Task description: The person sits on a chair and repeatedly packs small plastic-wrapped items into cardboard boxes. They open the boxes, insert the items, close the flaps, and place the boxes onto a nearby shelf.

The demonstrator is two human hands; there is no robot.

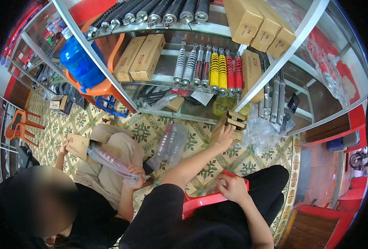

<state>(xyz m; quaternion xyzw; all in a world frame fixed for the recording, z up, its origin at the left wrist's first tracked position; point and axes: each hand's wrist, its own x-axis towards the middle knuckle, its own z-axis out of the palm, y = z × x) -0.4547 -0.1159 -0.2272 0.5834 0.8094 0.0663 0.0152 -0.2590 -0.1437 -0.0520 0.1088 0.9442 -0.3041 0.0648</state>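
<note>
My left hand [224,137] reaches out to an opened cardboard box [236,119] standing on the patterned tile floor, its fingers at the near side of the box; whether they grip it cannot be told. My right hand [233,186] rests with bent fingers at the rim of a red plastic stool or tray [202,200] close to my lap. Left of my left arm, shock absorbers in clear plastic wrap [168,144] lie on the floor. Clear plastic bags [258,137] are heaped just right of the cardboard box.
A co-worker [109,199] sits at left, holding a cardboard box [78,146] and a wrapped red shock absorber [115,163]. Ahead, a glass shelf unit [177,116] bears silver, yellow and red shock absorbers [215,71] and long boxes [148,59]. A blue water jug [81,62] stands on an orange chair [109,88].
</note>
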